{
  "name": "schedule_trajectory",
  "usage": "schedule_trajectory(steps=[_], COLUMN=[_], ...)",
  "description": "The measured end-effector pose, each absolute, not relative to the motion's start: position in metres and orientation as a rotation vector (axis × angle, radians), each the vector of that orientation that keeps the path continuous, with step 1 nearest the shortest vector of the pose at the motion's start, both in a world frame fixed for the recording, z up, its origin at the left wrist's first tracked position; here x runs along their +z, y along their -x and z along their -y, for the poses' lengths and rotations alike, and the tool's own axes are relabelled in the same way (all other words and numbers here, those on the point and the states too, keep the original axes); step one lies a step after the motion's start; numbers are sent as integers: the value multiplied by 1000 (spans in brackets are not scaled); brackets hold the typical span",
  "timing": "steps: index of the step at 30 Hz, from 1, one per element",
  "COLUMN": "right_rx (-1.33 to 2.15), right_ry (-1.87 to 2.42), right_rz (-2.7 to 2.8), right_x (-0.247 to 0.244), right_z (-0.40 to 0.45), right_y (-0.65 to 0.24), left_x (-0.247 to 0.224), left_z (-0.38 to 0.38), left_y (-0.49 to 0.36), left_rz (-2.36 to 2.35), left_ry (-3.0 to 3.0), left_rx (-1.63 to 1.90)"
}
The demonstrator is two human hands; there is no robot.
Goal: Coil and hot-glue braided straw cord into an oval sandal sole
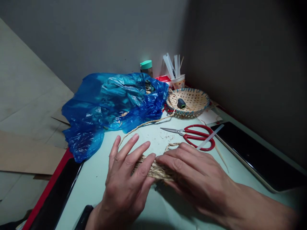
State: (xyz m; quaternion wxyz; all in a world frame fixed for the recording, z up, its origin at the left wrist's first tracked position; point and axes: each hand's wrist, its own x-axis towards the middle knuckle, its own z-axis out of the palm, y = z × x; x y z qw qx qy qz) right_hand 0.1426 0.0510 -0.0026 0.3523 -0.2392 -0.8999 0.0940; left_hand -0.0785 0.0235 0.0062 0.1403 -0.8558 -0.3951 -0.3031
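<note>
A small woven piece of tan straw cord (158, 170) is between my two hands, low in the middle of the head view. My left hand (129, 179) touches its left end, with the fingers spread apart. On the right end my right hand (192, 172) is closed, its fingers together over the top and the thumb below. A twisted cord (144, 124) runs from behind my left fingers back to the basket. A short loop of cord shows behind my right fingers. The underside of the piece is mostly hidden.
Red-handled scissors (199, 137) lie beyond my right hand, under a clear strip. Behind stand a woven basket (192, 99) with a dark thread spool, a cup (178, 81) of strips and a green-lidded jar (146, 66). A blue plastic bag (112, 99) is left, a black tablet (254, 153) right.
</note>
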Motion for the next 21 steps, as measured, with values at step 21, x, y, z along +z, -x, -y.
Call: schedule_trajectory(steps=[21], right_rx=[256], right_ry=[656], right_rz=[2243], right_x=[16], right_z=[-51], right_y=[-147], left_x=[13], left_z=[-28], left_y=[98], left_rz=[2264], left_ry=[2036], left_rx=[-2522])
